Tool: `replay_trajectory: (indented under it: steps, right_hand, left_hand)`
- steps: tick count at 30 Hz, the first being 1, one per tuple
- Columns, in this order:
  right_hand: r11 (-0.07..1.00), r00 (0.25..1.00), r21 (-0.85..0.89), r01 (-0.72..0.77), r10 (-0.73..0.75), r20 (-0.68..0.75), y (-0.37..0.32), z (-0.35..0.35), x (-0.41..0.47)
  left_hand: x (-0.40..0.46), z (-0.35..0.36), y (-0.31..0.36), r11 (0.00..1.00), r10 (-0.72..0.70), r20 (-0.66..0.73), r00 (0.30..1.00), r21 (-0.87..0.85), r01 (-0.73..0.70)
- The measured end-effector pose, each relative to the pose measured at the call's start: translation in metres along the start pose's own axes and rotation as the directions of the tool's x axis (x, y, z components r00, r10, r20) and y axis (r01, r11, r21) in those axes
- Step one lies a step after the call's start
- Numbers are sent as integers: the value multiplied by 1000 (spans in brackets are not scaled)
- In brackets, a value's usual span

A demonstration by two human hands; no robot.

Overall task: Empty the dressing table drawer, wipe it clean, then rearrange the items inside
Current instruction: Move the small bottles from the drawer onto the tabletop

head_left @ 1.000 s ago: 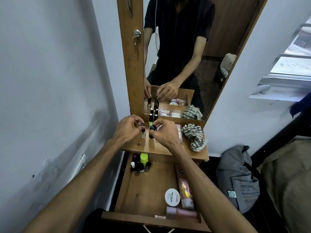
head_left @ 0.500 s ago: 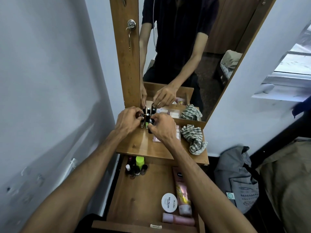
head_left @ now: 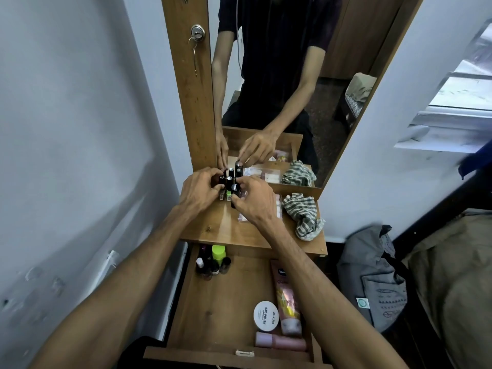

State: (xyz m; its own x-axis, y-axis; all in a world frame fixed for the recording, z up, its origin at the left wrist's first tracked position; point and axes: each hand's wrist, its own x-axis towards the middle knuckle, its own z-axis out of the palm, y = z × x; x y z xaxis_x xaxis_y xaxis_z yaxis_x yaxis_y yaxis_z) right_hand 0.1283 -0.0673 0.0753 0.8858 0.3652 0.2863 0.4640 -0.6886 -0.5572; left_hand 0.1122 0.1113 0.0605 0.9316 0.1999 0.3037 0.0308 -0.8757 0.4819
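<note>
Change: both hands have closed in from either side on the small bottles, now bunched tighter at the far left of the bench than a second ago.
Small bottles [head_left: 229, 183]: a cluster of dark upright tubes and bottles, one with a green band, standing on the bench against the mirror's foot.
Left hand [head_left: 198, 189]: its grip is curled round the left side of the cluster, fingertips on the caps.
Right hand [head_left: 253, 199]: its grip pinches a dark bottle on the right side of the cluster.
Drawer [head_left: 213, 315]: pulled out toward the person, below the bench, floor mostly bare wood.
Drawer far left corner: a green-capped bottle [head_left: 218, 254] among little dark bottles.
Drawer near right: a white round tin [head_left: 265, 316] just beside a pink tube [head_left: 286, 299] lying lengthwise; a pale pink bottle [head_left: 279, 340] lies on its side against the front wall.
Bench [head_left: 213, 227]: a checked cloth [head_left: 303, 214] crumpled at the right edge; a clear packet [head_left: 277, 206] lies between it and the right hand.
Mirror [head_left: 292, 75]: reflects the person's arms and the bottles.
Floor, right: a grey bag [head_left: 372, 275].
</note>
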Motion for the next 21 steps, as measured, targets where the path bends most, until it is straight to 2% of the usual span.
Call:
replay_trajectory:
  steps: [5, 11, 16, 18, 21]
  right_hand:
    - [996, 994, 64, 53, -47, -99, 3, -4, -20]
    - [989, 984, 119, 89, -69, -164, 7, 8, -61]
    - [984, 989, 153, 89, -70, -128, 10, 31, -108]
    - [989, 998, 144, 37, -29, -56, 11, 40, -127]
    - [997, 995, 30, -73, 71, 69, 16, 55, -146]
  left_hand:
    - [-20, -2, 0, 1000, 8, 1, 1000, -17, -8]
    - [-68, -7, 1, 993, -35, -182, 983, -121, 13]
    - [-127, 2, -4, 992, -63, -210, 976, -122, 38]
    - [-151, 7, -9, 994, -48, -194, 980, -106, 28]
    - [-180, 16, -14, 998, -21, -128, 992, -62, 14]
